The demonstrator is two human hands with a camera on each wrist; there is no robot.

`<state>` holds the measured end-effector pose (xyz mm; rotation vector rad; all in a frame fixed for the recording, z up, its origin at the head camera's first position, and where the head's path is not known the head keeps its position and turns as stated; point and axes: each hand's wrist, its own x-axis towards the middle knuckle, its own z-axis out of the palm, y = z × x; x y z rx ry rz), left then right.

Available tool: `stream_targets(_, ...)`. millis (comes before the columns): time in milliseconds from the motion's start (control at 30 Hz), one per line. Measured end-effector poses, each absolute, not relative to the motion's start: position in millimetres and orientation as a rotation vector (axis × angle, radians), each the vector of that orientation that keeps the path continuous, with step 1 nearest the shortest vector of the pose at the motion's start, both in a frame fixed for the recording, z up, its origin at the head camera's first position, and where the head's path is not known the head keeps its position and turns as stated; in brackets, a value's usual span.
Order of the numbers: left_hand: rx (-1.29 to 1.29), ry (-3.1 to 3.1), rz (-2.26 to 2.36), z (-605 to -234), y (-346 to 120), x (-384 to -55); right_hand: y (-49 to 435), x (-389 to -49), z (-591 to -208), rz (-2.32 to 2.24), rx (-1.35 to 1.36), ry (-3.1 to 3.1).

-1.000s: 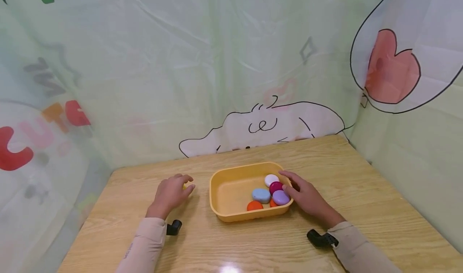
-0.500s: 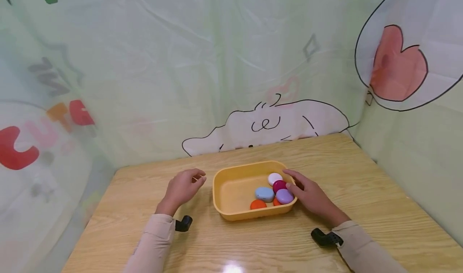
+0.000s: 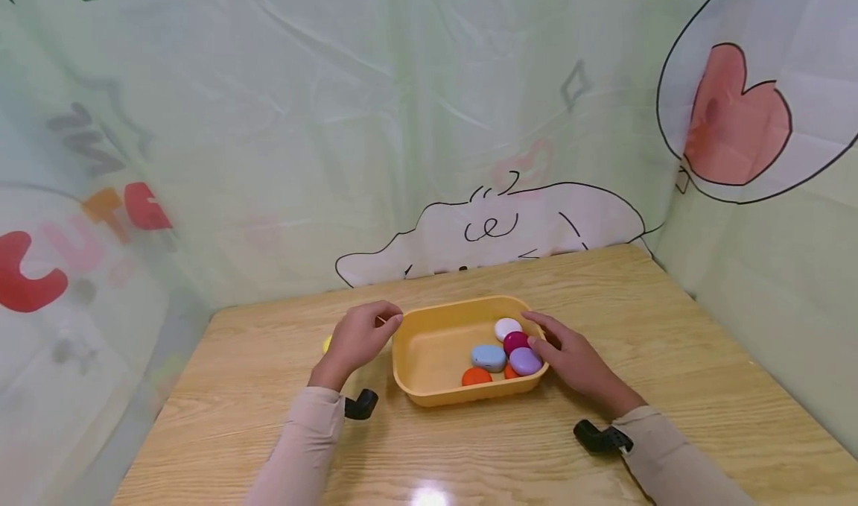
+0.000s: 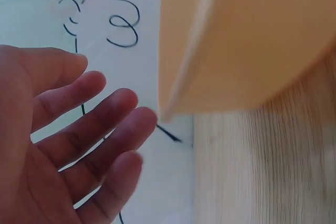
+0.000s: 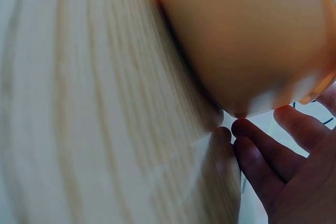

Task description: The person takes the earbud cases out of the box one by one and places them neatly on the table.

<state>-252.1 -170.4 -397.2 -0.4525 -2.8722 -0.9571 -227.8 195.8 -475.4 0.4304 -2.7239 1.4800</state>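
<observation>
My left fingers [image 4: 118,102] hung slightly apart, loosely bent, holding nothing, just beside the tray's [image 3: 429,364] left end. Tray lay rightward on the desk [image 3: 442,446], long axis crossing between hands. Right fingers [image 5: 265,140] nearer, touching its wall; whether clamped, couldn't tell.

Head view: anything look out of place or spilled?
One small yellow object, partly hidden, sits on the wooden table outside the amber rectangular tray, while the multicoloured rounded pieces lie inside it. Nothing looks spilled.
</observation>
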Motion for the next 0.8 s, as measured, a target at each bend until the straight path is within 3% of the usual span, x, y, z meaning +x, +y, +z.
stream_targets(800,-0.9,-3.191,-1.111,-383.1,-124.1,-268.5,196.2,-229.6,-478.1,1.491,0.438,-2.713)
